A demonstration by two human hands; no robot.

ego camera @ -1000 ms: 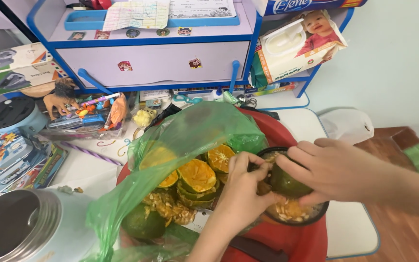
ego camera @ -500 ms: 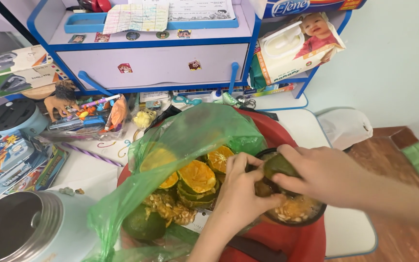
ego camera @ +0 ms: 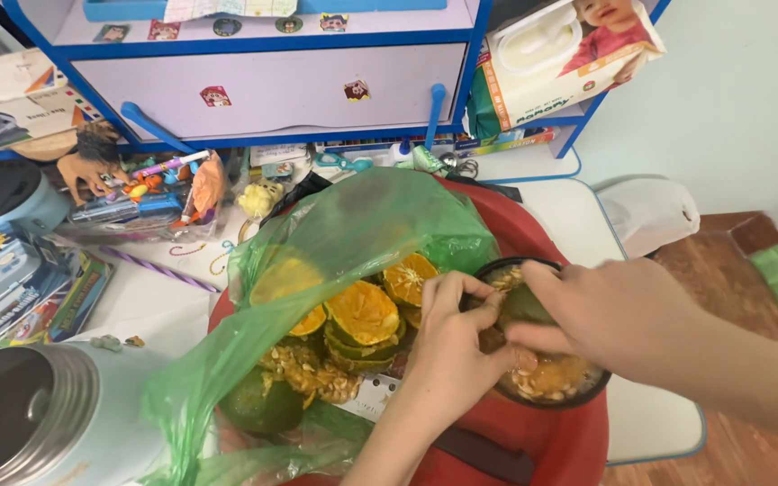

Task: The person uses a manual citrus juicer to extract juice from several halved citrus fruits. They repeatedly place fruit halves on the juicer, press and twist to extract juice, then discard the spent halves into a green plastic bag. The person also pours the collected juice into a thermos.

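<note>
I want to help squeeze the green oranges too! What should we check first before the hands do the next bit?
1. Both hands on the fruit half: ok, left hand and right hand pinch it together.
2. Fruit over the dark bowl: ok.
3. Room in the bowl: ok, pulp and seeds sit low.
4. Bowl steady on the red tray: cannot tell, the hands hide part of it.
5. More cut halves ready: ok, piled on the green bag.
</note>
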